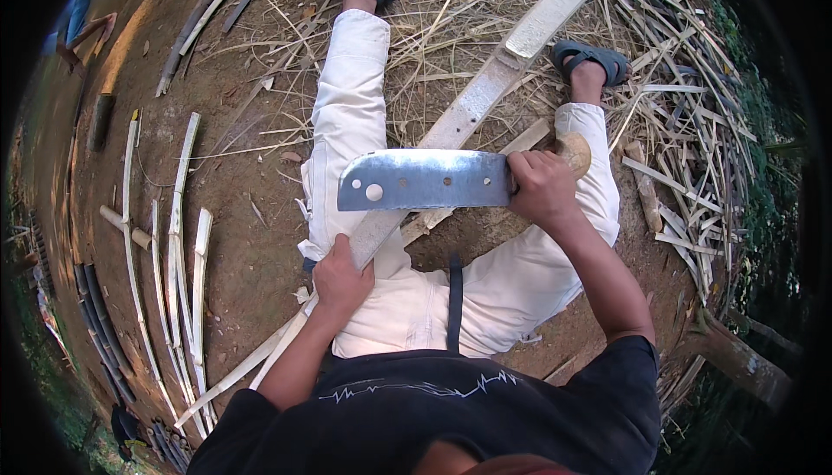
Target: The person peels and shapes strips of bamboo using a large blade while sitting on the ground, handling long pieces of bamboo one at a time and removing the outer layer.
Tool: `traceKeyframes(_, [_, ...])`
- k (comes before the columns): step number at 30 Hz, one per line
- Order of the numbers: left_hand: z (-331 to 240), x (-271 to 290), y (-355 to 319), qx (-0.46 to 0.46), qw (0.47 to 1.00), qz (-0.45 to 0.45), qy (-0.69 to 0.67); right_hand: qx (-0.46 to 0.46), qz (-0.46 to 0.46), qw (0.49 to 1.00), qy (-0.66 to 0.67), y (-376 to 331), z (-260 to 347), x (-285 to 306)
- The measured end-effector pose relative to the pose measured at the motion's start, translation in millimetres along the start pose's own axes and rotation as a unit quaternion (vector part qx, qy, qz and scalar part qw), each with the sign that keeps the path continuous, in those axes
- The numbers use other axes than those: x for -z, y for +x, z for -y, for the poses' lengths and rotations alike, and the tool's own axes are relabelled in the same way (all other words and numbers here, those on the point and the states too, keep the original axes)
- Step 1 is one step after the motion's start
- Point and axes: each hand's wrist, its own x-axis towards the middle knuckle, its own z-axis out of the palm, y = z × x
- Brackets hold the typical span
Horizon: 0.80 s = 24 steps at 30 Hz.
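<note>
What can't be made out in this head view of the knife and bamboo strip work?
- Head view: the strip passes under the blade, so any contact or cut there is hidden.
- The knife handle sits inside the right hand; only its pale butt end shows.
- The left hand covers the strip where it grips.
- The strip's far end is cut off by the top edge.

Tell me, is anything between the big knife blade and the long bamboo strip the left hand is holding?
Nothing visible. The right hand holds the broad blade directly across the bamboo strip, just beyond where the left hand grips it. Whether the edge touches the strip cannot be told.
</note>
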Motion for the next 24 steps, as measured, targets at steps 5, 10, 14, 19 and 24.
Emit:
traceKeyframes(5, [6,9,-9,-0.005,1.0,0.01,-0.003,-0.241,-0.004,0.962,-0.124,29,-66,26])
traceKeyframes(10, [2,12,-1,-0.017,1.0,0.016,-0.015,-0.118,0.039,0.991,-0.044,14,-38,26])
traceKeyframes(14, [10,9,-2,-0.031,0.999,0.012,-0.033,0.066,0.017,0.996,-0.051,-1,-20,8])
traceKeyframes(19, [4,16,-1,-0.009,0.998,0.046,-0.047,0.048,-0.024,0.992,-0.116,15,-58,22])
traceKeyframes(24, [10,10,-2,0.02,0.998,0.024,-0.061,-0.017,0.046,0.999,-0.003,1,17,2])
